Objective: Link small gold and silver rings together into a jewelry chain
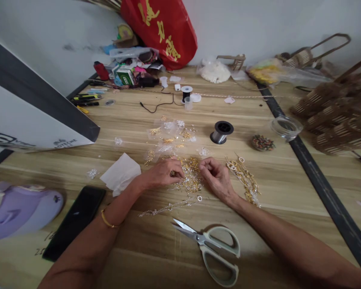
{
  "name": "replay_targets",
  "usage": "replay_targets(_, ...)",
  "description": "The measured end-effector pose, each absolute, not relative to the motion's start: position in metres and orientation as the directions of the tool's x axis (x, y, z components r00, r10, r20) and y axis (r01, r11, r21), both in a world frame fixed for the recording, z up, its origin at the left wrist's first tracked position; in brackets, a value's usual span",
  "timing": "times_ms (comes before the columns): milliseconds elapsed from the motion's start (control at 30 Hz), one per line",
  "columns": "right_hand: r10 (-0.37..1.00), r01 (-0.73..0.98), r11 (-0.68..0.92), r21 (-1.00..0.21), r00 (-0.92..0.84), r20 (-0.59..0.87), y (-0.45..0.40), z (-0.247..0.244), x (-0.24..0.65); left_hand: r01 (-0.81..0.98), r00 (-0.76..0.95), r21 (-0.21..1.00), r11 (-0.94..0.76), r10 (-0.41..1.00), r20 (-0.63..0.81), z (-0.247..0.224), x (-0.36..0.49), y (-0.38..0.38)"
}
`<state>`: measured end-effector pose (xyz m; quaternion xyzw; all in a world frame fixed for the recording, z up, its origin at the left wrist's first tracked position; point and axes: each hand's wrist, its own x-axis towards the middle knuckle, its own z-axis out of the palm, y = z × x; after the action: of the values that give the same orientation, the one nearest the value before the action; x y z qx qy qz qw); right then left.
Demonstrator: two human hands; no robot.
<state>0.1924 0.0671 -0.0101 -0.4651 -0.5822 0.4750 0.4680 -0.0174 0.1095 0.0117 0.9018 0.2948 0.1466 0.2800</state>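
A pile of gold and clear beads and small jewellery findings (190, 182) lies on the wooden table between my two hands. My left hand (164, 171) rests at the pile's left side, fingers curled down into it; what they pinch is too small to make out. On the right side my right hand (218, 176) has thumb and forefinger pressed together, with any held piece hidden. A beaded chain (170, 208) with a ring at its end lies just in front of the pile. Several gold chains (245, 180) are bunched beside my right wrist. Open-bladed scissors (206, 243) lie nearer to me.
Small bags of findings (168, 132) spread behind the pile. A wire spool (222, 131), a heap of dark beads (263, 142) and a glass jar (286, 127) stand to the right. Left are a white paper (122, 174), a phone (75, 222) and a large box (48, 124).
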Motion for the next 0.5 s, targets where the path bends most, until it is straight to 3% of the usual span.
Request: replay_targets(500,0.987,0.106,0.106,-0.989,-0.133,0.092,0.0673,-0.0111,0.1929,0.478,0.796,0.531,-0.7,0.601,0.075,0.006,-0.0154,0.1077)
